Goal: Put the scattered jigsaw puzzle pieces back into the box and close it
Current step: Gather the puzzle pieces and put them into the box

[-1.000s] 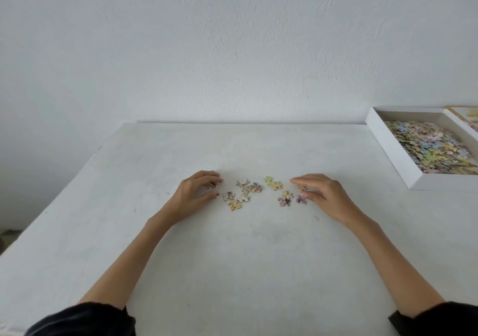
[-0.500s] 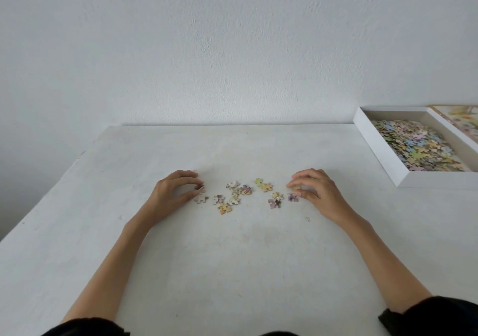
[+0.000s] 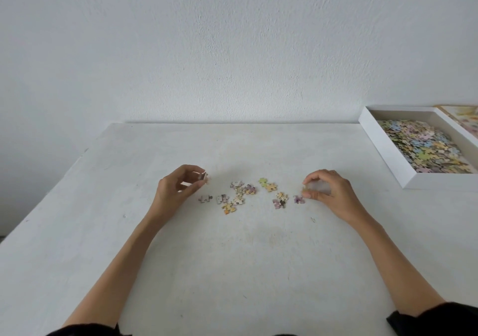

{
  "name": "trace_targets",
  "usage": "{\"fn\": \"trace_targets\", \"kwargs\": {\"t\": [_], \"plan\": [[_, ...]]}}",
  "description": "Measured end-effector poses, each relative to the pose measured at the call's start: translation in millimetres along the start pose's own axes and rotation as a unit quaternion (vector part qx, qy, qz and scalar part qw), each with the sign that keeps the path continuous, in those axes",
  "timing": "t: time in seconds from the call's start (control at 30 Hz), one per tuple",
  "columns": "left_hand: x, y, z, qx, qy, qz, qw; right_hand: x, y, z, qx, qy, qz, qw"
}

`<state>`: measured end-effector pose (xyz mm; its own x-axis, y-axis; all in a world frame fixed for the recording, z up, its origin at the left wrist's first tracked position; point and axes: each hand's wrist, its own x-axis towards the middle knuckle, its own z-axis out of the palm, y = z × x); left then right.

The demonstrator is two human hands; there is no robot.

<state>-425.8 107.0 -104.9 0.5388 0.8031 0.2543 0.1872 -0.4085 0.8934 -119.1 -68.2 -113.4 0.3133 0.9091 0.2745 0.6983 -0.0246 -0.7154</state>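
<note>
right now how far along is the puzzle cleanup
Done: a heap of pieces lies in the white box. In hand: the left hand pinches a pale piece above the table, and the right hand seems to pinch a yellowish piece. Left: about a dozen loose pieces lie between the hands, the box is open, and what looks like its lid sits beside it.

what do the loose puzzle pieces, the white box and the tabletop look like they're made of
Puzzle pieces: likely printed cardboard; thin, flat, pastel print, fairly matte.
Box: probably white paperboard; thick straight walls, crisp corners, smooth matte faces.
Tabletop: unclear, perhaps painted wood or laminate; off-white, dull, with faint scuffs and stains.
</note>
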Motion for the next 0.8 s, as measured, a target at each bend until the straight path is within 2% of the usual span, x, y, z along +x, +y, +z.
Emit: {"fn": "trace_targets", "kwargs": {"t": [0.1, 0.2, 0.3, 0.37, 0.4, 0.43, 0.47, 0.5, 0.57, 0.6, 0.7, 0.8], "plan": [[2, 1, 3, -0.018, 0.006, -0.001, 1.000, -2, -6, 3, 0.069, 0.030, 0.006, 0.997], [1, 2, 3, 0.006, -0.001, 0.019, 1.000, -1, -19, 7, 0.228, 0.055, 0.064, 0.970], [-3, 4, 3, -0.023, -0.003, -0.018, 1.000, 1, -30, 10, 0.394, 0.046, 0.129, 0.909], [-3, 7, 4, -0.050, 0.005, -0.066, 0.997, 2, -33, 10, 0.488, 0.040, 0.192, 0.850], [-4, 9, 5, -0.061, 0.007, -0.079, 0.995, 3, -32, 9, 0.519, 0.033, 0.213, 0.827], [-4, 12, 5, -0.066, 0.007, -0.085, 0.994, 4, -33, 8, 0.528, 0.020, 0.221, 0.820], [-5, 14, 4, -0.051, 0.006, -0.081, 0.995, 4, -33, 6, 0.502, 0.007, 0.217, 0.837], [-6, 13, 3, -0.021, 0.001, -0.065, 0.998, 3, -33, 4, 0.440, -0.005, 0.201, 0.875], [-7, 8, -4, 0.099, -0.021, -0.014, 0.995, 0, -29, 2, 0.217, -0.023, 0.132, 0.967], [-6, 5, -7, 0.162, -0.035, 0.007, 0.986, 0, -26, 2, 0.120, -0.029, 0.093, 0.988], [-4, -1, -13, 0.258, -0.100, 0.030, 0.960, -1, -20, 2, -0.005, -0.073, 0.048, 0.996], [-3, 0, -12, 0.256, -0.100, 0.026, 0.961, 0, -19, 4, -0.026, -0.073, 0.036, 0.996]]}}
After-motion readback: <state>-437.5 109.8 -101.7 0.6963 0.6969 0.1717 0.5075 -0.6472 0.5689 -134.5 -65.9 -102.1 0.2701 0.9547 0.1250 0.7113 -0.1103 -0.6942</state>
